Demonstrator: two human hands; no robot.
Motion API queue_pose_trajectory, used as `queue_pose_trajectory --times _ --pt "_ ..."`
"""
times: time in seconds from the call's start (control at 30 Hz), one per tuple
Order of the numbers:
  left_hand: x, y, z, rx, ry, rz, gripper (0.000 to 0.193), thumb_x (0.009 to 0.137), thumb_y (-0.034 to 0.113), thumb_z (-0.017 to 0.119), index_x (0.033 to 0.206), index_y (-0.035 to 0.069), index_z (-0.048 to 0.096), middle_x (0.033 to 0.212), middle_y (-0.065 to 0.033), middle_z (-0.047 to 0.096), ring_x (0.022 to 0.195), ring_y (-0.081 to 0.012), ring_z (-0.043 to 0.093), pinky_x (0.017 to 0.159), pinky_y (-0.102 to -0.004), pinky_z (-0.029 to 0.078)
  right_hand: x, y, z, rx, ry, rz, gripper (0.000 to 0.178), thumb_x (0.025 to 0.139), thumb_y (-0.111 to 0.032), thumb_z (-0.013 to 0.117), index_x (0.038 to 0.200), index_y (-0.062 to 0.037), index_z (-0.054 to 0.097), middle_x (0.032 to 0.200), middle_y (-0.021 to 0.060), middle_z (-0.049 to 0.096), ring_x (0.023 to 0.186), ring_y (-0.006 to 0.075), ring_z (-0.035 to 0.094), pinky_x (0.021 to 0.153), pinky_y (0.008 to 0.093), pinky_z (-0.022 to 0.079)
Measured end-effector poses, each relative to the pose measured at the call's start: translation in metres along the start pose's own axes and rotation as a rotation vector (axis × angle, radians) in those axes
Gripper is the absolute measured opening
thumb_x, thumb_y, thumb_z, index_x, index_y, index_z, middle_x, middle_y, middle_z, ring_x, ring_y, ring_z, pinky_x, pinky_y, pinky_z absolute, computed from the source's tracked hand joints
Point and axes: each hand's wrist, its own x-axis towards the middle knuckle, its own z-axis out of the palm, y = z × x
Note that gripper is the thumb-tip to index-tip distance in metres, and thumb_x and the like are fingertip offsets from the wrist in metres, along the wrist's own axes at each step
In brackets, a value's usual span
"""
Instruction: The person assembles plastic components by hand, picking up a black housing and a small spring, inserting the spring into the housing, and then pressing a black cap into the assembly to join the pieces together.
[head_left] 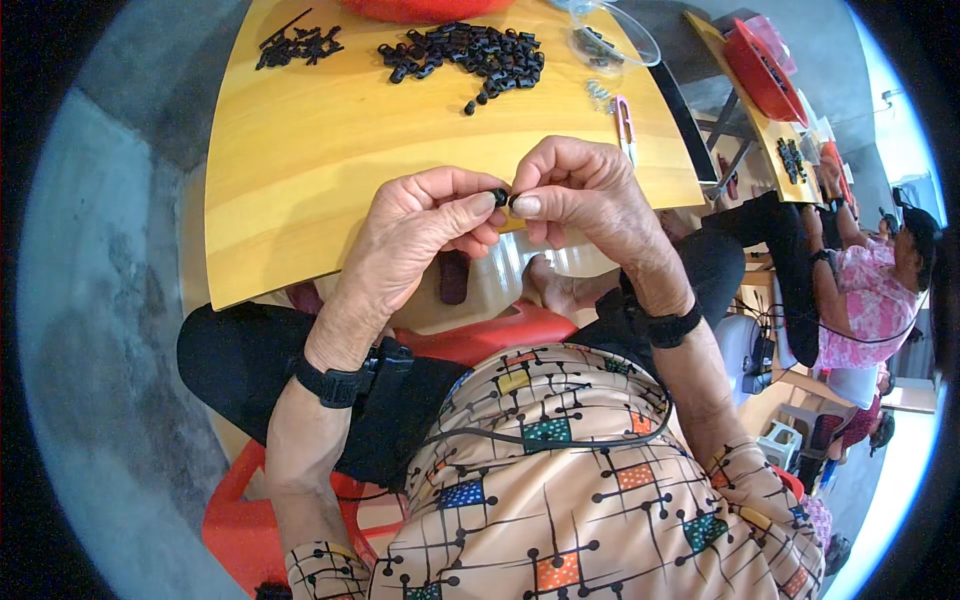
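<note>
Both hands meet just over the near edge of the yellow table. My left hand pinches a small black part between thumb and forefinger. Facing it, my right hand pinches another small dark piece, mostly covered by the fingertips. The two pieces are very close; whether they touch I cannot tell. Farther back on the table lies a heap of small black tube-like parts, with a few loose ones at its near side. To its left is a smaller pile of thin black parts.
A red basin stands at the table's far edge. At right are a clear plastic container, small shiny pieces and a pink-handled tool. A person in a pink patterned top sits at another table on the right.
</note>
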Motion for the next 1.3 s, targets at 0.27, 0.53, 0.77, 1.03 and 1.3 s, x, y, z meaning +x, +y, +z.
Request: queue_pose_trajectory --times 0.27,0.53,0.77,1.03,1.3 --pt "-0.002 -0.001 0.002 0.041 0.012 -0.015 0.021 0.086 0.013 0.059 0.102 0.000 0.060 0.080 -0.0047 0.063 0.066 -0.0080 0.059 0.059 -0.0192 0.050 -0.004 0.007 0.007 -0.037 0.103 -0.053 0.009 0.081 -0.011 0.064 0.083 -0.0026 0.062 0.063 -0.0001 0.059 0.053 0.0052 0.056 0.042 0.0173 0.042" --pt "-0.003 0.000 0.003 0.109 0.012 -0.021 0.020 0.085 0.014 0.060 0.099 -0.001 0.062 0.080 -0.0057 0.064 0.065 -0.0091 0.060 0.059 -0.0207 0.050 -0.003 0.014 0.005 -0.001 0.073 0.000 0.011 0.080 -0.013 0.067 0.081 -0.0040 0.060 0.062 -0.0010 0.058 0.049 0.0030 0.051 0.040 0.0164 0.037" --pt "-0.004 -0.001 0.006 0.143 -0.019 0.016 0.018 0.085 0.013 0.060 0.095 -0.001 0.063 0.076 -0.0056 0.064 0.063 -0.0088 0.059 0.058 -0.0205 0.050 -0.010 0.015 0.008 0.006 0.083 0.010 0.012 0.079 -0.014 0.068 0.080 -0.0055 0.059 0.060 -0.0015 0.057 0.048 0.0024 0.048 0.041 0.0163 0.036" --pt "-0.015 -0.003 0.021 0.117 -0.048 -0.035 0.013 0.082 0.010 0.062 0.087 -0.002 0.064 0.069 -0.0051 0.063 0.057 -0.0072 0.059 0.053 -0.0192 0.050 -0.028 0.026 0.011 0.229 0.054 0.094 0.017 0.075 -0.015 0.072 0.079 -0.0074 0.057 0.058 -0.0035 0.052 0.046 0.0029 0.044 0.040 0.0169 0.033" --pt "-0.023 -0.011 0.033 0.056 -0.022 -0.010 0.012 0.085 0.006 0.058 0.090 -0.004 0.062 0.073 -0.0086 0.063 0.061 -0.0114 0.062 0.053 -0.0214 0.052 -0.038 0.037 0.012 0.484 0.008 0.081 0.020 0.077 -0.016 0.071 0.078 -0.0069 0.053 0.059 -0.0021 0.051 0.044 0.0042 0.039 0.038 0.0186 0.028"
